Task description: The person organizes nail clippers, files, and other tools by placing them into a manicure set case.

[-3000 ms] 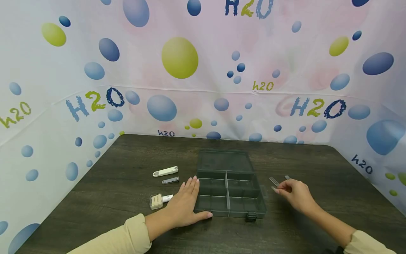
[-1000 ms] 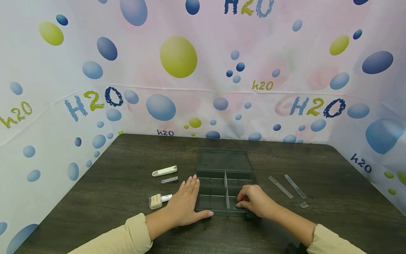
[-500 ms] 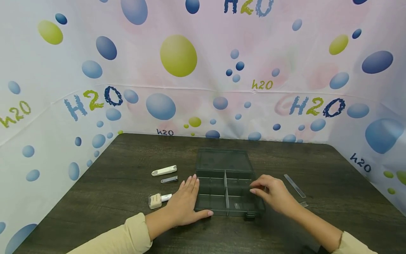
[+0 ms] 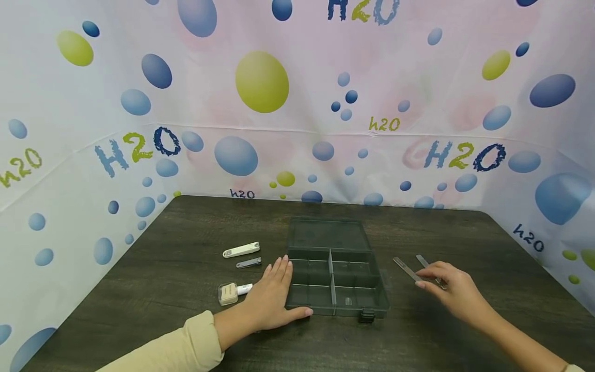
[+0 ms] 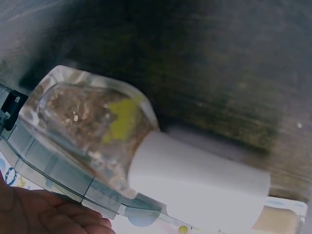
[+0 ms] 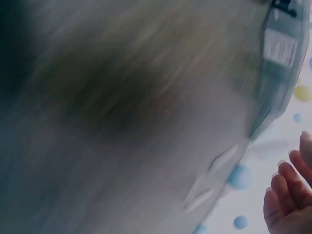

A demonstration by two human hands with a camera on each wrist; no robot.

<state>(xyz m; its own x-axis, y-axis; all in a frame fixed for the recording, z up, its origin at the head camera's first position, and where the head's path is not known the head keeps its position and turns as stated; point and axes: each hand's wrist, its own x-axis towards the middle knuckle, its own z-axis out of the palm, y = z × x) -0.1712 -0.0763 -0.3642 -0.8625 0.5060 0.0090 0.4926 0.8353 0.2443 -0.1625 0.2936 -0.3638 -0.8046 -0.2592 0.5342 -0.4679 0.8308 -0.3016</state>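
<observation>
My left hand (image 4: 274, 299) lies with straight fingers along the left side of a translucent dark compartment box (image 4: 334, 312), its lid folded back. To the right of the box, my right hand (image 4: 457, 292) hovers over two narrow clear strips, thumb and fingers apart and holding nothing. The left strip (image 4: 405, 267) shows beyond my fingertips; the right strip (image 4: 422, 259) is partly covered by the hand. A small clear piece (image 4: 348, 301) lies in the box's front right compartment. In the right wrist view, the fingers (image 6: 287, 187) are loosely bent.
Left of the box lie a large white nail clipper (image 4: 241, 250), a small metal nail clipper (image 4: 249, 262) and a beige nail polish bottle (image 4: 229, 294) with white cap. A glittery nail polish bottle (image 5: 87, 117) lies close to my left wrist. A printed backdrop (image 4: 297, 103) stands behind the table.
My right hand pinched a small clear piece near the strips, reached into the front right compartment, left it there and moved back right over the strips. My left hand stays put.
</observation>
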